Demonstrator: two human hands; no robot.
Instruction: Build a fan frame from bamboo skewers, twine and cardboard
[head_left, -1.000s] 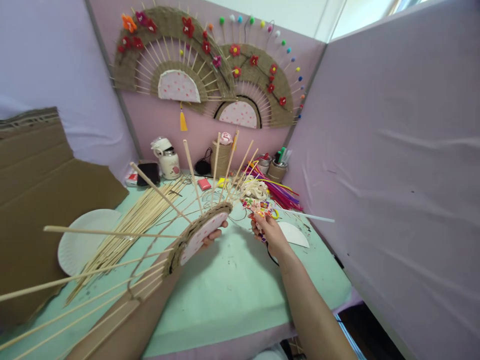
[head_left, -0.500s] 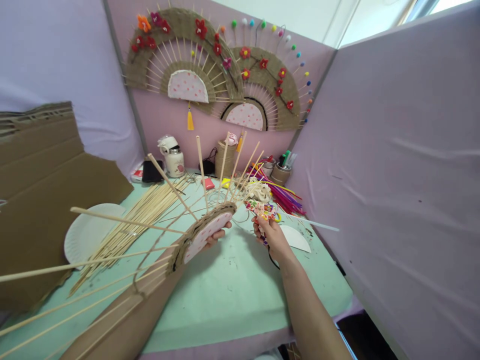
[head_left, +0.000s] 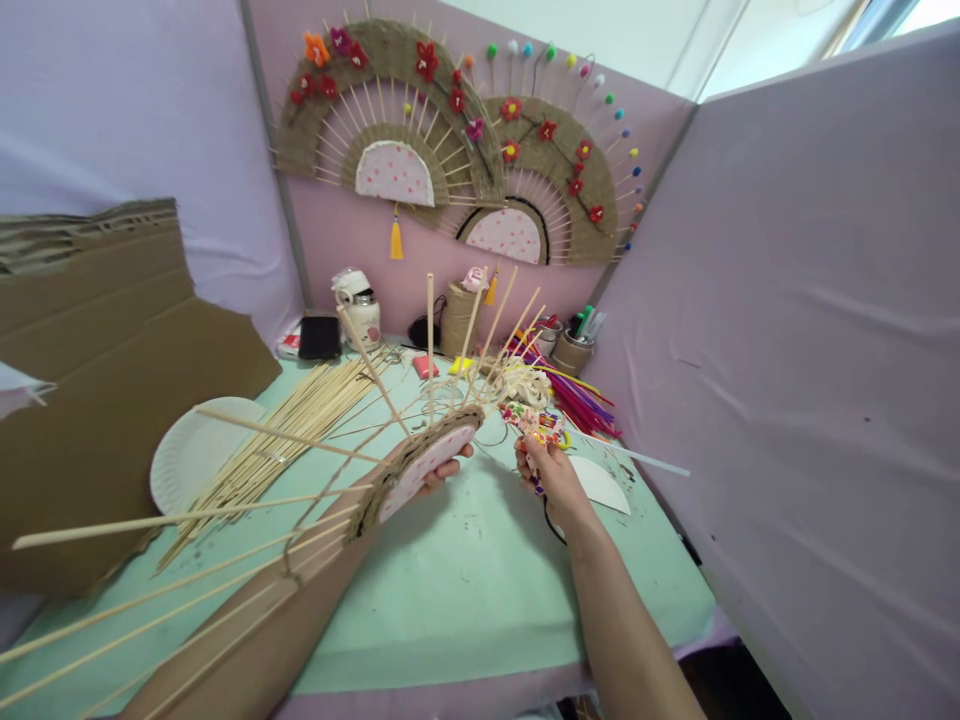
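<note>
My left hand [head_left: 448, 470] is closed on a half-round fan base [head_left: 424, 468], its fingers behind the lower edge. The base has a white, pink-dotted face and a twine-wrapped cardboard rim; wooden sticks [head_left: 367, 360] spread out from it, and a twine strand [head_left: 319, 500] runs across several of them. In my right hand [head_left: 551, 475] is a glue gun [head_left: 534, 420] with a flowery cover. A pale glue stick [head_left: 637, 455] juts out of its back to the right, and a black cord hangs below. The gun's nozzle points towards the fan base, apart from it.
Bamboo sticks [head_left: 300, 425] and a paper plate [head_left: 180, 455] lie left, beside a cardboard sheet [head_left: 105, 340]. A white half-circle [head_left: 600, 485] lies on the right. Behind are twine roll [head_left: 459, 320], bottle [head_left: 365, 318], pipe cleaners [head_left: 577, 395] and a pen cup [head_left: 574, 352]. Finished fans [head_left: 394, 60] hang on the wall.
The whole view has shifted slightly, so things appear a little further right. Both hands keep their holds on the fan base and the glue gun.
</note>
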